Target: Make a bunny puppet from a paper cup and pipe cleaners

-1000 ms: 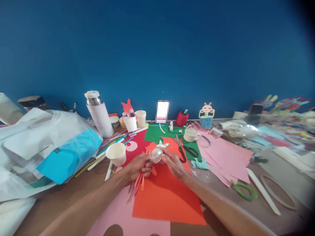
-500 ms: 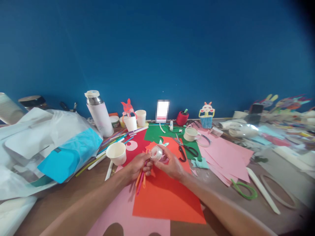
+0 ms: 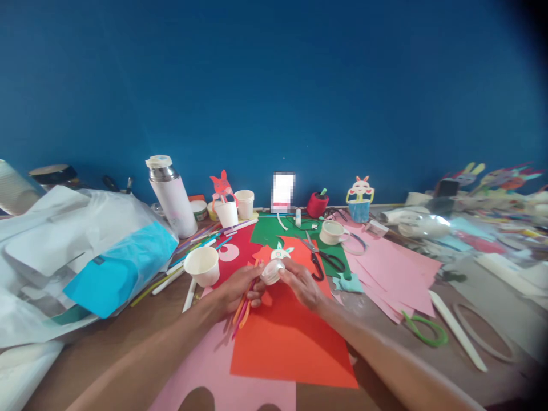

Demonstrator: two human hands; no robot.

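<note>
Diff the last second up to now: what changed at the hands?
The clear roll has turned and tipped in the fingers, and more of the white rabbit cut-out shows beyond it. Nothing visibly let go or newly grasped: right hand still on the roll, left hand still gripping the orange and pink strips. Scissors and orange sheet unmoved.

The clear roll [image 3: 273, 272] has tipped (slightly, it seems), exposing more of the rabbit cutout [image 3: 279, 253].
</note>
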